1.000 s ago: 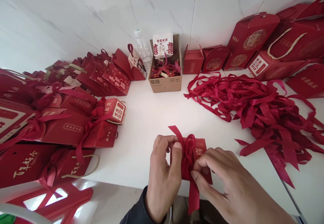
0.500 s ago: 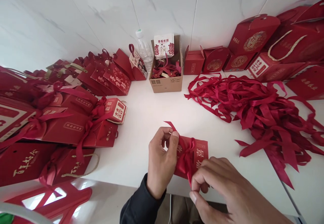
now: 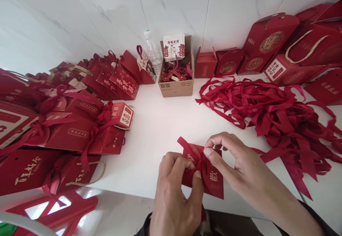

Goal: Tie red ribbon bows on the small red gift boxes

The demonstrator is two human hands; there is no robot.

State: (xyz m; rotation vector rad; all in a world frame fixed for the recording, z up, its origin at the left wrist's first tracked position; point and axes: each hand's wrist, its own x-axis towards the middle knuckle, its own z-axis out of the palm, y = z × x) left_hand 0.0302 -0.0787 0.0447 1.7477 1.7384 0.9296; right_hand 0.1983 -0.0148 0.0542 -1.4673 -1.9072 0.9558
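Note:
A red gift box with pale printed characters stands near the table's front edge, a red ribbon tied in a bow across its top. My left hand is at the bow's near left side, thumb and fingers closed on the ribbon by the knot. On the far right side of the bow, my right hand pinches a ribbon loop between thumb and forefinger. One ribbon tail sticks up at the box's far left corner. Part of the box and knot is hidden behind my fingers.
A heap of loose red ribbons lies to the right. Finished-looking red boxes with bows crowd the left. Along the wall stand a cardboard box, a plastic bottle and several red boxes. A red stool is below left.
My left hand has moved from the far ribbon tail to the bow's near side. The right hand has gone from the near tail up to the far right of the bow. The box has turned slightly.

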